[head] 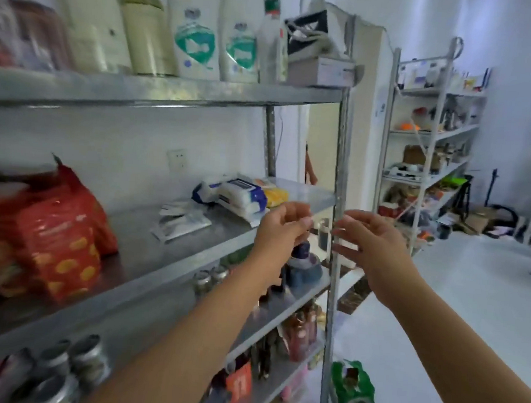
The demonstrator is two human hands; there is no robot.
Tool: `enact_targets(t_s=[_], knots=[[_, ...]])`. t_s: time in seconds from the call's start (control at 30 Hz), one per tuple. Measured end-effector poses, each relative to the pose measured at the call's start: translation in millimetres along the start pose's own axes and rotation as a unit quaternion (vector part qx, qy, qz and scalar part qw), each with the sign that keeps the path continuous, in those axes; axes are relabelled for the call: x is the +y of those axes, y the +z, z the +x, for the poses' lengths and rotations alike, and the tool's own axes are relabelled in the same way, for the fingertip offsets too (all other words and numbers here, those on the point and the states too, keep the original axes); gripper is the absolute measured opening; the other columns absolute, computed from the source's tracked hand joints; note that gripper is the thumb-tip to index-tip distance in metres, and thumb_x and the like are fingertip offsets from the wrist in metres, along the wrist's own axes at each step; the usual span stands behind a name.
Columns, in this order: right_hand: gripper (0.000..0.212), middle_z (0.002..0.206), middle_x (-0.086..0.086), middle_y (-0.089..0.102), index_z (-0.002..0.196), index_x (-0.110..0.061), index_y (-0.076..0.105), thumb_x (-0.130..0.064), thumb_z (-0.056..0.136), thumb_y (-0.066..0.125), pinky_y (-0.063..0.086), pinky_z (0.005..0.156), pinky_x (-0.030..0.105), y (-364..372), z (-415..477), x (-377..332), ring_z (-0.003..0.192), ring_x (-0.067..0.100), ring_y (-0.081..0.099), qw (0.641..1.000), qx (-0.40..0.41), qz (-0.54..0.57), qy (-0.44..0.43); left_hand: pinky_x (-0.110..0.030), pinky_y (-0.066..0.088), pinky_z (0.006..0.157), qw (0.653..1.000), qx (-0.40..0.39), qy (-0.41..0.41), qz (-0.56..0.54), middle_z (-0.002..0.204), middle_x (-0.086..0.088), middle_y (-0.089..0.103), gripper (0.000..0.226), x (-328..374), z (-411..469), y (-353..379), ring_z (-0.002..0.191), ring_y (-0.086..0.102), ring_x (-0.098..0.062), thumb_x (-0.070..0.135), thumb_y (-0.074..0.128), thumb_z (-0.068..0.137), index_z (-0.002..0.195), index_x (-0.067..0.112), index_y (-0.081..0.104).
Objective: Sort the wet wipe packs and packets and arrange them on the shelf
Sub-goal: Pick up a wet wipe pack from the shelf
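Blue-and-white wet wipe packs lie in a loose heap at the far right of the metal shelf, with a yellow pack beside them. Flat white packets lie a little to their left. My left hand hovers just in front of the packs, fingers curled, holding nothing. My right hand is raised beside the shelf's front post, fingers spread and empty.
Red snack bags fill the shelf's left part. Bottles stand on the shelf above; jars and bottles crowd the shelves below. A green pack lies on the floor. Another rack stands to the right.
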State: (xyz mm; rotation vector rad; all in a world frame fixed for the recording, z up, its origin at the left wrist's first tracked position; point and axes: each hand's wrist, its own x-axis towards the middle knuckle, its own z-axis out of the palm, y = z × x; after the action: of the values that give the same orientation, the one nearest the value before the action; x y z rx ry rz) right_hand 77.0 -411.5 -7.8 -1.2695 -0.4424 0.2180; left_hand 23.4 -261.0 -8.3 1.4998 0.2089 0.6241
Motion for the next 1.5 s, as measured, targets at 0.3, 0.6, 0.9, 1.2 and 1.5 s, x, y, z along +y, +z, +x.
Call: enact_targets(t_s=[0.3, 0.6, 0.9, 1.2, 1.5], knots=[[0.016, 0.101, 0.011, 0.069, 0.104, -0.012, 0.063, -0.026, 0.096, 0.062, 0.058, 0.086, 0.041, 151.3, 84.0, 44.3, 0.093, 0.024, 0.070, 0.991, -0.132, -0.017, 0.029, -0.031, 0.055, 0.090, 0.991, 0.120, 0.007, 0.065, 0.093, 0.002, 0.070, 0.027, 3.0, 56.0, -128.4, 0.096, 0.066, -0.016, -0.005, 0.061, 0.091, 0.093, 0.021, 0.067], [0.011, 0.100, 0.008, 0.067, 0.098, -0.015, 0.065, -0.025, 0.094, 0.065, 0.056, 0.074, 0.032, 194.5, 210.1, 64.3, 0.089, 0.023, 0.065, 0.981, -0.169, -0.092, 0.021, -0.035, 0.055, 0.094, 0.967, 0.225, -0.075, 0.089, 0.098, -0.006, 0.069, 0.022, -13.6, 142.2, -163.4, 0.099, 0.068, -0.024, 0.000, 0.062, 0.090, 0.089, 0.022, 0.064], [0.052, 0.126, 0.015, 0.058, 0.139, -0.010, 0.047, -0.036, 0.095, 0.060, 0.040, 0.070, 0.028, 196.5, 322.5, 100.8, 0.090, 0.023, 0.054, 0.880, -0.217, -0.423, 0.003, -0.044, 0.053, 0.096, 0.923, 0.283, -0.262, 0.014, 0.113, -0.008, 0.068, 0.044, -70.2, 252.3, -137.1, 0.104, 0.065, -0.026, 0.035, 0.069, 0.086, 0.124, 0.015, 0.058], [0.030, 0.110, 0.008, 0.060, 0.125, -0.016, 0.061, -0.021, 0.096, 0.055, 0.052, 0.076, 0.032, 206.2, 316.8, 103.6, 0.080, 0.016, 0.056, 0.911, -0.226, -0.346, -0.020, -0.037, 0.060, 0.070, 0.919, 0.294, -0.261, 0.042, 0.102, -0.009, 0.070, 0.062, -69.0, 261.0, -139.4, 0.086, 0.069, -0.026, 0.051, 0.073, 0.079, 0.125, 0.015, 0.056], [0.055, 0.106, 0.008, 0.076, 0.126, -0.012, 0.058, -0.037, 0.082, 0.077, 0.061, 0.080, 0.044, 181.4, 275.7, 69.9, 0.090, 0.027, 0.075, 0.956, -0.252, -0.038, 0.146, -0.051, 0.057, 0.090, 0.979, 0.181, -0.091, 0.032, 0.119, -0.003, 0.070, 0.059, -25.2, 202.9, -132.8, 0.104, 0.069, -0.025, 0.022, 0.076, 0.083, 0.136, 0.028, 0.051]])
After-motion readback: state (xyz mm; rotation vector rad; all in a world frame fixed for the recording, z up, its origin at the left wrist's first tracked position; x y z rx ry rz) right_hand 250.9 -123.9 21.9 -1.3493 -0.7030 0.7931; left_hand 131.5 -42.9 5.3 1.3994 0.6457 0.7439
